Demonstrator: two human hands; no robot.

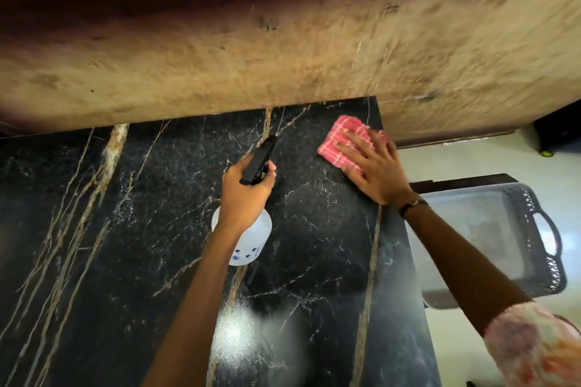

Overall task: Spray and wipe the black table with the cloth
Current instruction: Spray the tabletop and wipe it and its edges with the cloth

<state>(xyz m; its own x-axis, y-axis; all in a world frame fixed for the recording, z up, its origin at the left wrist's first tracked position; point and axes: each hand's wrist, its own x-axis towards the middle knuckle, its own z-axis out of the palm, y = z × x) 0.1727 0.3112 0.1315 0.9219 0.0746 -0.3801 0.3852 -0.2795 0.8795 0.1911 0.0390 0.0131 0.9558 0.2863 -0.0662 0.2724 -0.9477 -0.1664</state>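
head view has my left hand (pixel 248 188) curled round the spray bottle (pixel 242 236), nozzle aimed down at the black table (pixel 141 214), while my right hand (pixel 374 166) presses flat, fingers spread, on the pink cloth (pixel 342 138) at the far right corner, ready to wipe.

Warm, moderately dim indoor light. A soft white glare patch sits on the glossy black surface (pixel 125 229) at lower centre of the frame, which suggests a lamp overhead. The tan wall (pixel 283 50) across the upper half is smeared with motion blur. Wide-angle bending curves the straight edges, and the corners darken, mostly at upper left.
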